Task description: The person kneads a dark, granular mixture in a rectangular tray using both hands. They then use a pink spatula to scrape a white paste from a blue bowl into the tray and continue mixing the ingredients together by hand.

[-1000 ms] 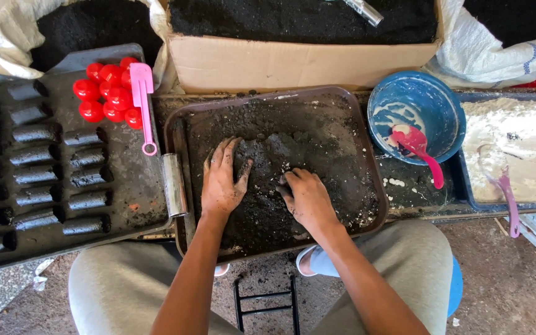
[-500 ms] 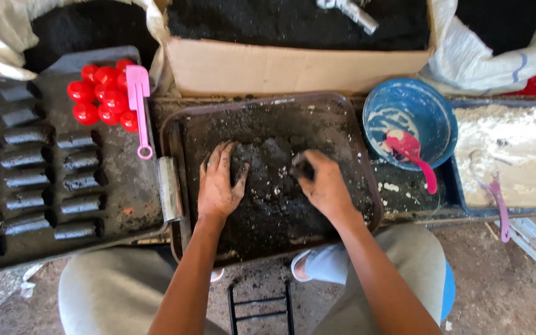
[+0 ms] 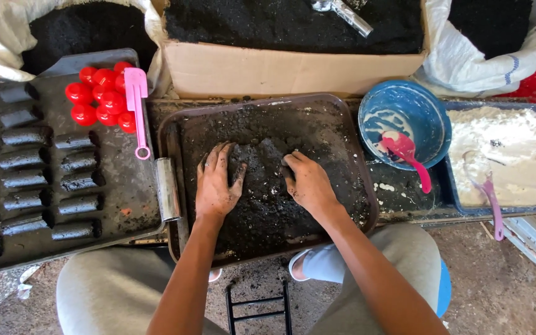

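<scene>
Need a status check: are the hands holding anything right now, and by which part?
No distinct object held. Left hand lies flat on the black mixture in the tray; right hand curls its fingers into the heap.

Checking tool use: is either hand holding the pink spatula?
No, both hands press the dark mix; spatula lies by red balls.

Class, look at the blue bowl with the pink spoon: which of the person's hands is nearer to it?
The right hand is nearer: it presses the dark mix in the tray, just left of the blue bowl. The left hand lies farther left, beyond the right one.
</scene>
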